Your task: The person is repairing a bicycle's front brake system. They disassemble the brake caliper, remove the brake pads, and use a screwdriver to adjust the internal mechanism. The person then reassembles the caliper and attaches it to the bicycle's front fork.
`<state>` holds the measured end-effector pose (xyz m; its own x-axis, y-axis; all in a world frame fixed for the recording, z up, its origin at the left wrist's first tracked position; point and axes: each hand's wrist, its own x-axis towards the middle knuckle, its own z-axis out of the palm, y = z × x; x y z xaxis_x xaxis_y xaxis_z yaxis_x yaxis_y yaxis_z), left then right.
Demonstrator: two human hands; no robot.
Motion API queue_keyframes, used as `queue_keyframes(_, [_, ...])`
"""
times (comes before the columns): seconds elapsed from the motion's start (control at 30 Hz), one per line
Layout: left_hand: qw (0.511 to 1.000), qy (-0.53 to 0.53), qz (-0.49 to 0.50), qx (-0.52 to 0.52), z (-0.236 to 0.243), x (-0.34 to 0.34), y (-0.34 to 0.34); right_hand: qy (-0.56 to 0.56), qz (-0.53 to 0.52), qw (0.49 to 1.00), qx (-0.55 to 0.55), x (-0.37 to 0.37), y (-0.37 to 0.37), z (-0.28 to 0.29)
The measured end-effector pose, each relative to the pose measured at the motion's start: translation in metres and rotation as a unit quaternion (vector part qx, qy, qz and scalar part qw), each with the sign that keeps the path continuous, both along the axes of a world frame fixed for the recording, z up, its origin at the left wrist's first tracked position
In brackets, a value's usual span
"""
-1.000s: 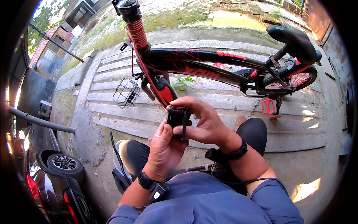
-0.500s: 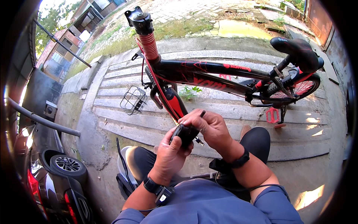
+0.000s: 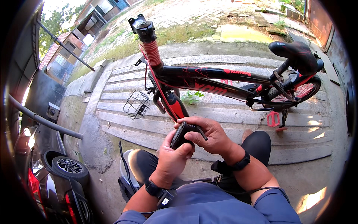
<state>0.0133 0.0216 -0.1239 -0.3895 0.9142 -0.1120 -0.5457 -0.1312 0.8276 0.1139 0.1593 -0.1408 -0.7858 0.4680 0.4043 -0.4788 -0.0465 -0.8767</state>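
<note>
Sunlight [image 3: 311, 199] falls in patches on grey concrete ground as a person in a blue short-sleeved shirt [image 3: 220, 207] and dark trousers [image 3: 257, 147], knees bent, holds a compact black block-shaped tool [image 3: 180, 136] in front of the body with both bare hands. The left hand [image 3: 172, 160] is clamped around the tool's lower side, its thumb pressed close against it. The right hand [image 3: 210, 138] pinches the tool's upper, right-hand side between thumb and curled fingers. A slim black rod [image 3: 203, 134] juts out by the right hand; its join to the tool is hidden by the fingers. Black bands circle both wrists, the left one [image 3: 153, 187] bearing a small dark box [image 3: 166, 198].

Just beyond the hands stands a black-and-red bicycle [image 3: 209, 76], its bare stem clamp [image 3: 143, 29] to the left, its black saddle [image 3: 292, 54] to the right and a red pedal [image 3: 273, 119] facing the person. A black wire basket [image 3: 137, 104] lies on long grey concrete slabs [image 3: 156, 131] beside the front fork, while a small green plant [image 3: 192, 98] grows between the slabs. At lower left is a dark car [image 3: 56, 190] with red tail lights, near a spoked-rim wheel [image 3: 69, 165] with a black tyre.
</note>
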Motion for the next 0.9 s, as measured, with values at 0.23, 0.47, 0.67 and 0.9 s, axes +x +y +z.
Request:
queue_keyframes(0.23, [0.998,0.018,0.034,-0.049,0.007,0.004,0.002,0.019,-0.007,0.997,0.08,0.003,0.007,0.0])
queue_keyframes(0.47, [0.887,0.447,0.106,-0.047,0.058,-0.038,0.003,0.027,-0.012,0.997,0.077,0.001,0.003,-0.002])
queue_keyframes(0.67, [0.538,0.807,0.227,0.087,0.219,-0.103,0.039,-0.023,-0.03,0.999,0.032,0.001,0.009,-0.003])
queue_keyframes(0.9, [0.335,0.932,0.086,0.111,0.317,-0.102,0.098,-0.04,-0.05,0.996,0.069,0.0,0.011,-0.005])
